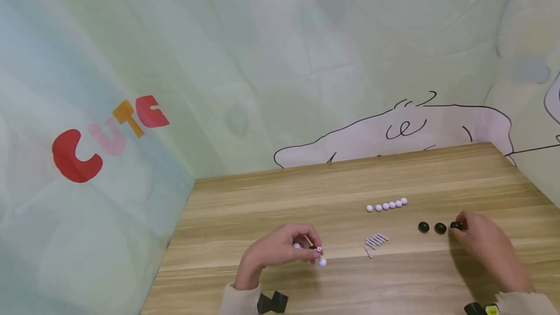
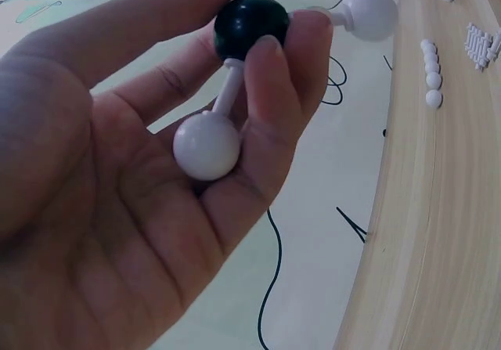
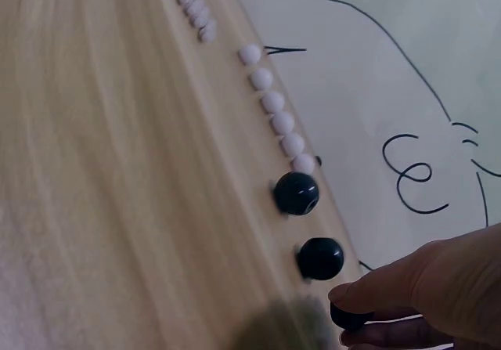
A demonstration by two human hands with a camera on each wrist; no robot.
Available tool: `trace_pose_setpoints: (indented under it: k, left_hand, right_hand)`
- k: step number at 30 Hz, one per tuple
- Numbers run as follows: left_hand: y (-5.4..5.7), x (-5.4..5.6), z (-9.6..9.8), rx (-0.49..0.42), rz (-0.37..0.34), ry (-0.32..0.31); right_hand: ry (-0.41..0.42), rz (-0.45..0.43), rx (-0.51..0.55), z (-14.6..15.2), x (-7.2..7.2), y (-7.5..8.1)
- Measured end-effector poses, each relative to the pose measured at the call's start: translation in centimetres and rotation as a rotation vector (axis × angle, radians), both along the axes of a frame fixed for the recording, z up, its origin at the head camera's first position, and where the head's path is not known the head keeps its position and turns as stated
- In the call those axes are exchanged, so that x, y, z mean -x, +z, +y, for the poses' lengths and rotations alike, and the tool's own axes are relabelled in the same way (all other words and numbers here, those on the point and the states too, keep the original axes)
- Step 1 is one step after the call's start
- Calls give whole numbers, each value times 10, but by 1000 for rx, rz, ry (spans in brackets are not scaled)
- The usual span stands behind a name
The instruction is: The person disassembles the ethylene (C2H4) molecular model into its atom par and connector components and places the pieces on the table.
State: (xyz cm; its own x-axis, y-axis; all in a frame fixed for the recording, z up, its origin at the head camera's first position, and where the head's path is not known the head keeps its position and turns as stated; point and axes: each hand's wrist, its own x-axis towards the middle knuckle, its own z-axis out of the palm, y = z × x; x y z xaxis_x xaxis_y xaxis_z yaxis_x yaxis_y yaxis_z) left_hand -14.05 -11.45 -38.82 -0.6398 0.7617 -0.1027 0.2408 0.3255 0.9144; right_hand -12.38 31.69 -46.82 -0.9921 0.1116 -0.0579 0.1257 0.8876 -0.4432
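Observation:
My left hand (image 1: 282, 246) pinches a black model-kit ball (image 2: 249, 23) between thumb and fingers. From that ball, a short white connector stick (image 2: 228, 90) runs down to a white ball (image 2: 206, 146) near the palm. A second white ball (image 2: 371, 15) sticks out past the fingertips on another stick. Over on the right, my right hand (image 1: 485, 242) pinches a loose black ball (image 3: 349, 317) between thumb and fingers, partly hidden by them. Two more black balls, one nearer (image 3: 321, 258) and one farther (image 3: 297, 193), lie in line beside it on the wooden table.
A row of several white balls (image 1: 386, 206) lies toward the back of the table (image 1: 262, 198). Between the hands, several white connector sticks (image 1: 376, 241) lie side by side, with one stick (image 1: 369, 253) apart in front. A printed cloth backdrop (image 1: 306, 62) stands behind the table.

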Motion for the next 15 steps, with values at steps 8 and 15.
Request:
trace_pose_setpoints:
  k: [8, 15]
  left_hand:
    - [-2, 2, 2, 72, 91, 5]
    - [-4, 2, 3, 70, 124, 5]
  right_hand:
    - [-10, -16, -16, 1, 1, -9]
    - [-2, 20, -35, -1, -1, -10]
